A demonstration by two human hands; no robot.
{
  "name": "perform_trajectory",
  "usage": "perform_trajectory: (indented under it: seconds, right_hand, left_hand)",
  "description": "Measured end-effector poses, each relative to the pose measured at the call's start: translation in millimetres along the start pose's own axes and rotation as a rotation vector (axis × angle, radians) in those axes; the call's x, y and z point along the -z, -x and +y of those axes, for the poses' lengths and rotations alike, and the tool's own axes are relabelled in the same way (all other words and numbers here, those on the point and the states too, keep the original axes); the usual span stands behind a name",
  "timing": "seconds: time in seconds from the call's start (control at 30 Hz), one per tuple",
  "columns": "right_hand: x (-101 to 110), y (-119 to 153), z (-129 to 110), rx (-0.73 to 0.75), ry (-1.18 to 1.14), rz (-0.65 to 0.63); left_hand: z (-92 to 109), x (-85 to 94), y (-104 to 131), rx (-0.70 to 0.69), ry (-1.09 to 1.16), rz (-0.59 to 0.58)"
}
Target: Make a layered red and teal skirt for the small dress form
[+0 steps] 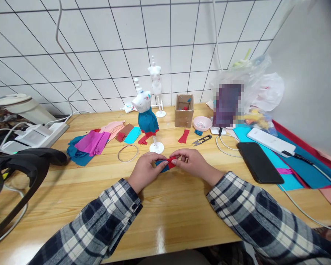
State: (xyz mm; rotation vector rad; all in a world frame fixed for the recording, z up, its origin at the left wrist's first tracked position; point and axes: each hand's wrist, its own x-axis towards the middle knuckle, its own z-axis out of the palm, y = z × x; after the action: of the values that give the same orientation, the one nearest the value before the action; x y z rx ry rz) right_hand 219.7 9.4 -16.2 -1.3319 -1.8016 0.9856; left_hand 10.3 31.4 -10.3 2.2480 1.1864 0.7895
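Observation:
Between my two hands is a small piece of blue and red fabric (169, 162), held just above the wooden table. My left hand (146, 167) pinches its blue end between thumb and fingers. At the red end, my right hand (194, 163) has thumb and forefinger closed on the cloth. Just beyond my hands stands a small white dress form (142, 101) wearing a blue skirt (148, 121) with a red hem. A red fabric scrap (184, 136) and black thread snips (202, 140) lie past my right hand. A thin ring (127, 153) lies beyond my left hand.
Fabric pieces (92, 142) lie at the left, near a black headset-like frame (24, 184) and a power strip (52, 134). Behind are a second dress form (156, 79), cardboard box (184, 117) and pink bowl (202, 124). A phone (260, 163) and power bank (270, 141) rest right.

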Motion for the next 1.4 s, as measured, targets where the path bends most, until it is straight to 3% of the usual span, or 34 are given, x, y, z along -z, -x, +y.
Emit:
perform_trajectory:
  seconds: [0.27, 0.4, 0.67, 0.83, 1.03, 1.13, 1.3, 1.4]
  right_hand:
    - [-0.4, -2.3, 2.7, -0.005, 0.096, 0.087]
    - [-0.1, -2.3, 3.2, -0.015, 0.097, 0.086]
    - [-3.2, -0.7, 3.2, -0.081, -0.006, -0.038]
    - [-5.6, 0.3, 1.8, -0.116, -0.112, -0.091]
    - [-5.1, 0.2, 0.0, -0.128, -0.078, -0.116]
    - [-4.9, 1.6, 0.5, -0.093, -0.03, -0.13]
    - [-5.1, 2.2, 1.7, -0.016, 0.019, -0.014]
    - [-5.5, 0.7, 3.2, -0.031, 0.076, -0.042]
  left_hand:
    - [-3.7, -3.1, 0.3, -0.038, -0.026, -0.045]
    - [-4.9, -3.0, 1.3, 0.011, 0.035, -0.069]
    - [-1.8, -0.9, 0.4, 0.169, 0.198, -0.213]
    - [-3.1, 0.6, 0.0, 0.242, 0.346, -0.122]
    - [-1.1, 4.4, -0.4, 0.29, 0.341, -0.103]
    - [-0.6, 5.0, -0.7, 0.293, 0.312, -0.117]
    - [-3.2, 0.6, -0.4, 0.199, 0.216, -0.21]
    - [-6.0, -3.6, -0.3, 0.146, 0.168, -0.247]
